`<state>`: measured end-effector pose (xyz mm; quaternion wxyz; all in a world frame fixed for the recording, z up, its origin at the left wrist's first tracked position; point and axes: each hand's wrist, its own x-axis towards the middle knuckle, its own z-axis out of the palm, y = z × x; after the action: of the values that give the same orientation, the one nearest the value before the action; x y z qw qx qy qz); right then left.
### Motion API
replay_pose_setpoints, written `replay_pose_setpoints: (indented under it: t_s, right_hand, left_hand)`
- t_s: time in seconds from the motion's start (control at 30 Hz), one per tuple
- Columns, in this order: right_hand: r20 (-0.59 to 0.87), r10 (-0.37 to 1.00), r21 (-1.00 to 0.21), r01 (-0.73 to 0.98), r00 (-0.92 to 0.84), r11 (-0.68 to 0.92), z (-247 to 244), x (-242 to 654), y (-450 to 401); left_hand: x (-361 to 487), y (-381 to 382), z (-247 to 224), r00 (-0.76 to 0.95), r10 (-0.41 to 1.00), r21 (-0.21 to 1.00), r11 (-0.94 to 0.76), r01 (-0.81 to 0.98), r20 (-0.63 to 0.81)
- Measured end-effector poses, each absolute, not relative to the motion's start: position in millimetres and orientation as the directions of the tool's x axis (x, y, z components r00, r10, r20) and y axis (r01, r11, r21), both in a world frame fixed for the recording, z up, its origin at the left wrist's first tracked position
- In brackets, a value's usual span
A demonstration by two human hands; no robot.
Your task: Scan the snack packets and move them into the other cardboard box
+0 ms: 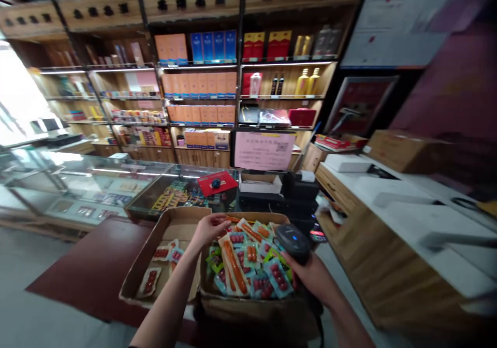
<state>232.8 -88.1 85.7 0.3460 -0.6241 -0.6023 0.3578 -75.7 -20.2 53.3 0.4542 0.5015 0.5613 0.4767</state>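
Note:
An open cardboard box (264,302) in front of me is filled with small packets of sausages (234,265). Over its back left corner is my left hand (212,230), its fingers bent together at an orange packet edge; what they pinch is too small to make out. My right hand (306,273) is wrapped round a black handheld scanner (294,242), whose head shows a blue light above the box's right side. To the left, a shallower cardboard tray (174,226) holds several red sausage packets (150,280), partly behind my left forearm.
A glass counter (104,182) runs along the back left. A red envelope (217,183), a white open box (260,184) and a black printer (301,187) stand behind the boxes. White-topped cabinets (392,198) are at right, with stocked shelves beyond.

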Motion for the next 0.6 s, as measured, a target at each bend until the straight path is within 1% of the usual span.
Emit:
replay_pose_setpoints:
  t_s: [0.07, 0.1, 0.17, 0.23, 0.33, 0.4, 0.5, 0.6]
  right_hand:
    - [-0.101, 0.995, -0.865, 0.494, -0.002, -0.087, 86, 239, -95]
    - [-0.112, 0.994, -0.871, 0.480, 0.004, -0.100, 85, 241, -98]
    - [-0.112, 0.993, -0.885, 0.452, 0.033, -0.115, 81, 245, -103]
    - [-0.117, 0.992, -0.897, 0.422, 0.054, -0.129, 77, 248, -107]
    - [-0.135, 0.988, -0.910, 0.385, 0.079, -0.155, 73, 249, -114]
    - [-0.133, 0.987, -0.914, 0.375, 0.091, -0.158, 71, 250, -119]
    - [-0.128, 0.985, -0.916, 0.367, 0.114, -0.161, 65, 251, -124]
    - [-0.153, 0.979, -0.917, 0.351, 0.132, -0.191, 56, 252, -128]
  left_hand:
    - [-45, -5, 48, 0.000, 0.998, 0.969, -0.056, 0.241, 0.058]
    - [-30, 2, 45, 0.046, 0.994, 0.945, -0.111, 0.307, 0.102]
    - [-3, 14, 40, 0.155, 0.975, 0.870, -0.212, 0.445, 0.158]
    - [20, 23, 35, 0.284, 0.943, 0.765, -0.310, 0.565, 0.173]
    - [44, 33, 28, 0.465, 0.879, 0.579, -0.436, 0.689, 0.108]
    - [54, 36, 26, 0.533, 0.846, 0.495, -0.474, 0.728, 0.027]
    - [62, 37, 25, 0.567, 0.822, 0.456, -0.485, 0.746, -0.054]
    - [64, 35, 25, 0.525, 0.850, 0.475, -0.447, 0.758, -0.037]
